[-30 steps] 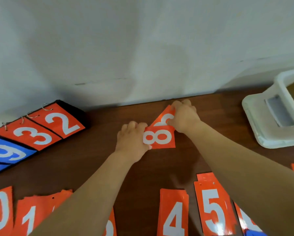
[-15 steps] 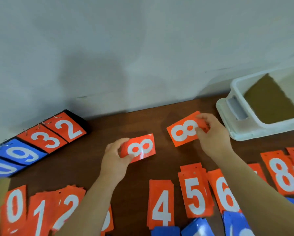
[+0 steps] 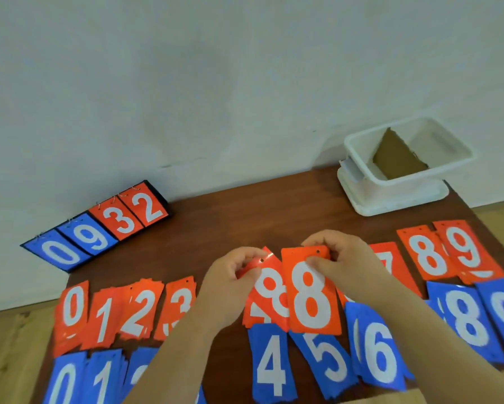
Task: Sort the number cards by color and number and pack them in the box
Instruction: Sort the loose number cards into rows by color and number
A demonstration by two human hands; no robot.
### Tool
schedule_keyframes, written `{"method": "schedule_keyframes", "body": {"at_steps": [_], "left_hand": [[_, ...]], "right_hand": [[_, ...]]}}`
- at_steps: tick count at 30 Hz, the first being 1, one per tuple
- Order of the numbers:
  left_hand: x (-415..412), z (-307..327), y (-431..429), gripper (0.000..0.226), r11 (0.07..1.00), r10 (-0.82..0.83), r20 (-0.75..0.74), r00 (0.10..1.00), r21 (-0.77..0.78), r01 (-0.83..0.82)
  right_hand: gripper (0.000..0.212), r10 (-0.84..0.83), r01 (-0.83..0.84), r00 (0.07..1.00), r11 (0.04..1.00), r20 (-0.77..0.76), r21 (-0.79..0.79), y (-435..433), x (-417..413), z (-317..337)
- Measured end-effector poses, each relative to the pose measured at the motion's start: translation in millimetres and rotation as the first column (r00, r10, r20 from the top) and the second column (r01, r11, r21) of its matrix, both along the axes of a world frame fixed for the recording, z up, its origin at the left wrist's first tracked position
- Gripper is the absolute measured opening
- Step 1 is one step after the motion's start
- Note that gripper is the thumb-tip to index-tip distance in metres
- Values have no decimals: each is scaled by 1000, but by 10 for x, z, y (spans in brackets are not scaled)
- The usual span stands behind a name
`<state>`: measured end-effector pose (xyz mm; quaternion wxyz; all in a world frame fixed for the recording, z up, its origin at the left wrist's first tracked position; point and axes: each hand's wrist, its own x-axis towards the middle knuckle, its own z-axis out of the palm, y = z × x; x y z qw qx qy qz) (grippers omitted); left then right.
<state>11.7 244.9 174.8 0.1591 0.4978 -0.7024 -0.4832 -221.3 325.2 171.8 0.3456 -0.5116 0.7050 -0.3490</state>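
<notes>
A glossy orange number card with a white 8 (image 3: 269, 290) is pinched at its top by the curled fingers (image 3: 245, 255) of the left hand (image 3: 230, 282). A second orange 8 card (image 3: 312, 295) is gripped likewise by the right hand (image 3: 341, 258), side by side just over the near middle of the dark wooden tabletop (image 3: 245, 217), probably to be squared up for the orange 8 pile (image 3: 425, 255) far right, short of the white plastic box (image 3: 390, 193) in the far right corner. Quite a bit is covered tbh: only a sliver of the orange 4 pile (image 3: 253, 316) is seen under the held cards, the orange 7 pile (image 3: 390, 258) is half hidden by the right forearm, and whether cards are already in the box can't be told.
</notes>
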Motion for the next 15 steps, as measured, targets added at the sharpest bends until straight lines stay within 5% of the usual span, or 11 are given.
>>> {"method": "schedule_keyframes", "body": {"at_steps": [10,15], "left_hand": [[169,-58,488,41,976,-213,-108,971,15,216],[196,-6,603,32,985,-66,-191,979,142,94]], "right_hand": [[31,-189,192,981,979,-41,65,698,776,15],[29,-233,229,941,972,245,44,1019,846,88]]}}
